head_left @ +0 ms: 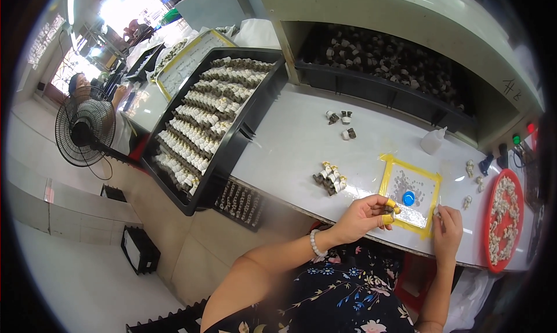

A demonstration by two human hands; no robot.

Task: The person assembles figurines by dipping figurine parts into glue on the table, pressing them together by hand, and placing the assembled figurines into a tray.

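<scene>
My left hand (362, 220), with yellow covers on its thumb and forefinger, pinches a small figurine piece (396, 210), partly hidden by the fingertips. My right hand (447, 228) is closed at the right edge of a yellow-taped square (384, 182); whatever is between its fingertips is too small to make out. Inside the square lie a round blue cap (409, 198) and many little grey pieces (403, 182). Left of the square, several white-and-brown figurines (331, 179) stand grouped on the white table (278, 153).
A black tray (217, 188) with rows of figurines juts past the table's left edge. Under the shelf (406, 11) sits a dark bin (371, 77) of parts. A white squeeze bottle (433, 141) and a red basket (520, 217) of pale pieces stand right. Beyond the fan (85, 130) sits another person.
</scene>
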